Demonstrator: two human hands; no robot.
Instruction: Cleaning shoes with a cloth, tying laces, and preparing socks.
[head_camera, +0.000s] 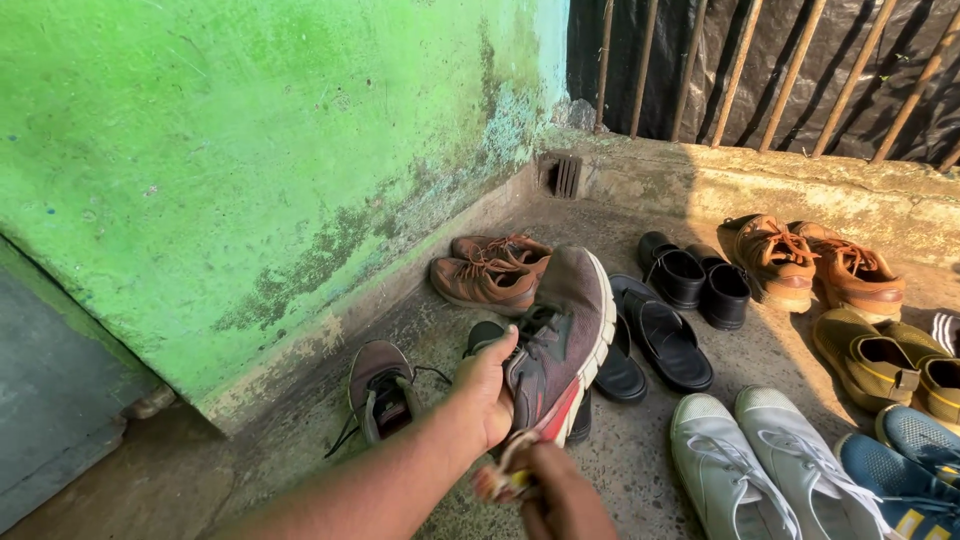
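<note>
My left hand (485, 385) grips a worn grey-brown sneaker (565, 330) with a white and red sole, holding it up by its opening, toe pointing away. My right hand (560, 495) is closed around a small pale brush or cloth (505, 478) at the sneaker's heel end. The matching sneaker (380, 390) lies on the concrete floor to the left, its laces loose.
Several pairs stand on the floor: brown lace-ups (490, 270) by the green wall (250, 150), black sandals (660, 340), black shoes (695, 275), tan shoes (810, 265), olive shoes (885, 365), white sneakers (760, 465), blue sneakers (915, 465). A low ledge with bars (760, 170) runs behind.
</note>
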